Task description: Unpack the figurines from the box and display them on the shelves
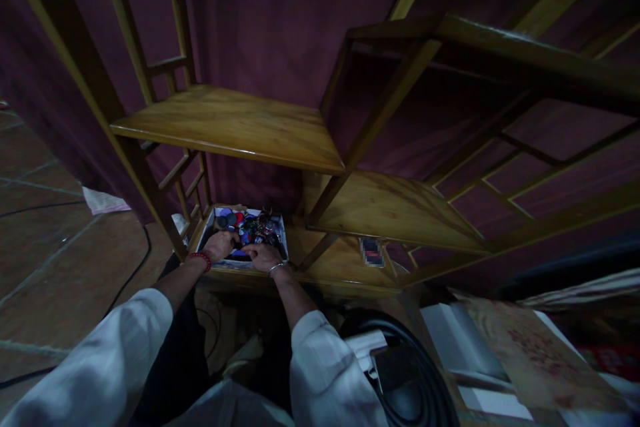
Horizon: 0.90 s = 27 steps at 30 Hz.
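Observation:
A shallow white-edged box (286, 240) rests on the low shelf. It is full of small mixed items (265, 225), dark, red, blue and shiny, too small to name. My left hand (220, 246), with a red bead bracelet (204, 257) at the wrist, reaches into the box's left side with its fingers bent down. Over the front right part is my right hand (263, 256), wearing a silver bangle (276, 268), its fingers pointing left into the items. What either hand's fingertips touch or hold cannot be made out.
A wooden shelf board (235, 123) hangs above the box, with slanted posts (385, 100) to the right. A blurred dark packet (372, 252) lies on the lower shelf. Coiled black hose (425, 373) and white boxes (463, 340) sit at the right. Cable (137, 270) crosses the floor.

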Available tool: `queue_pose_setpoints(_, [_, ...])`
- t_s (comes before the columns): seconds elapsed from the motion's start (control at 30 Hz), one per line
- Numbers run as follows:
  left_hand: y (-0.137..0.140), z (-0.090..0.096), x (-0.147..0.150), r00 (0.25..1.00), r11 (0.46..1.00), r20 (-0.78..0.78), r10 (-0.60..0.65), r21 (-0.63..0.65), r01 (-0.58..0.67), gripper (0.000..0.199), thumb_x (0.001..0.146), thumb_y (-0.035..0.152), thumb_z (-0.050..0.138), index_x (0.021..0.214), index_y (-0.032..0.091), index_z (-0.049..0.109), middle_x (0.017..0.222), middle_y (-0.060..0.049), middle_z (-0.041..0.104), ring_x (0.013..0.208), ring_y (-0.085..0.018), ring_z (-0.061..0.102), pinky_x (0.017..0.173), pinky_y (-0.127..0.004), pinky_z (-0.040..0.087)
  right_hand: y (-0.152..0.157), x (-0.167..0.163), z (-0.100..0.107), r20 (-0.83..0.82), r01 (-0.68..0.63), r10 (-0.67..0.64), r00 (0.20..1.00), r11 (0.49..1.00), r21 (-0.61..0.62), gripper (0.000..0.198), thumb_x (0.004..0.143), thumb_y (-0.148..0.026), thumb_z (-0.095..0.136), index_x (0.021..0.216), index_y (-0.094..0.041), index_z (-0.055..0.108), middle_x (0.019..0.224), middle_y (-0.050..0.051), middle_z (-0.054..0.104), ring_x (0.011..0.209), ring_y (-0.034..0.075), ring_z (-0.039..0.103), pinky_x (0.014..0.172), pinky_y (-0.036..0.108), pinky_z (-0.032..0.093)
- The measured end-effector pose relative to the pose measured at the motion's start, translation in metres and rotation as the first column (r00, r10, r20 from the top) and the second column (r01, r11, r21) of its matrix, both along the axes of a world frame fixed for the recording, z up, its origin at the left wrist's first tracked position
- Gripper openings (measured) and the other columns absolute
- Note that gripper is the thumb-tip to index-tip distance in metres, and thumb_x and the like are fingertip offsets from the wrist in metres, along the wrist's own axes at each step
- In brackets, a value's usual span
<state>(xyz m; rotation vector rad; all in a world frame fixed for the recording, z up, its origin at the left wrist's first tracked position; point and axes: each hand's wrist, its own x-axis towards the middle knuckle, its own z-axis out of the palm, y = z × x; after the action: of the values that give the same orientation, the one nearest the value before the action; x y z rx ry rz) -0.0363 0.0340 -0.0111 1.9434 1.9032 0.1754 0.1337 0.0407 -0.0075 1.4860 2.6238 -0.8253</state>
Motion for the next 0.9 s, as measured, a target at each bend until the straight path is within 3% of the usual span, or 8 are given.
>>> queue_pose_setpoints(0.33, [0.0,0.0,0.003,1.0,1.0,-0.016,0.004,-0.017,-0.004,0.026,0.076,0.022,0.042,0.093,0.023,0.062,0.097,-0.004,0.066,0.094,-0.016,0.059,0.084,-0.024,0.041,-0.002,-0.001,0.001,0.026,0.032,-0.032,0.999,0.999,0.002,0.034,0.084,-0.027,0.036,0.108,-0.037,0.058,0.107,-0.007,0.063,0.096,0.011,0.056,0.08,0.02,0.04])
queue_pose_setpoints(0.47, [0.002,0.004,0.011,0.995,0.995,-0.001,0.102,0.008,-0.102,0.027,0.08,0.033,0.041,0.098,0.02,0.056,0.096,-0.007,0.065,0.092,-0.019,0.06,0.08,-0.026,0.042,0.0,0.0,-0.001,0.009,0.037,-0.037,0.999,0.999,-0.009,0.034,0.083,-0.025,0.037,0.105,-0.04,0.058,0.103,-0.011,0.064,0.095,0.009,0.057,0.081,0.019,0.041])
queue_pose_setpoints(0.67, [0.013,0.008,0.029,0.96,0.961,0.094,0.262,0.068,-0.269,0.046,0.084,0.046,0.033,0.115,0.014,0.042,0.096,-0.012,0.064,0.092,-0.022,0.06,0.074,-0.026,0.042,0.002,0.0,-0.005,-0.031,0.051,-0.051,0.998,0.999,-0.005,0.032,0.081,-0.023,0.04,0.102,-0.035,0.061,0.104,-0.009,0.064,0.098,0.011,0.057,0.085,0.02,0.041])
queue_pose_setpoints(0.77, [0.023,0.005,0.035,0.954,0.956,0.11,0.279,0.06,-0.286,0.044,0.084,0.042,0.036,0.116,0.013,0.044,0.1,-0.012,0.063,0.095,-0.021,0.059,0.076,-0.026,0.042,0.002,0.0,-0.006,-0.015,0.066,-0.066,0.998,0.998,-0.001,0.031,0.082,-0.026,0.041,0.103,-0.037,0.06,0.103,-0.008,0.064,0.099,0.012,0.057,0.085,0.021,0.041])
queue_pose_setpoints(0.9, [0.032,-0.003,0.035,0.907,0.931,0.243,0.345,0.038,-0.364,0.037,0.083,0.03,0.042,0.115,0.013,0.048,0.1,-0.01,0.064,0.093,-0.016,0.059,0.075,-0.022,0.043,0.0,0.001,-0.003,-0.019,0.077,-0.076,0.997,0.997,0.023,0.029,0.082,-0.031,0.041,0.103,-0.037,0.06,0.105,-0.007,0.064,0.099,0.012,0.057,0.084,0.022,0.041])
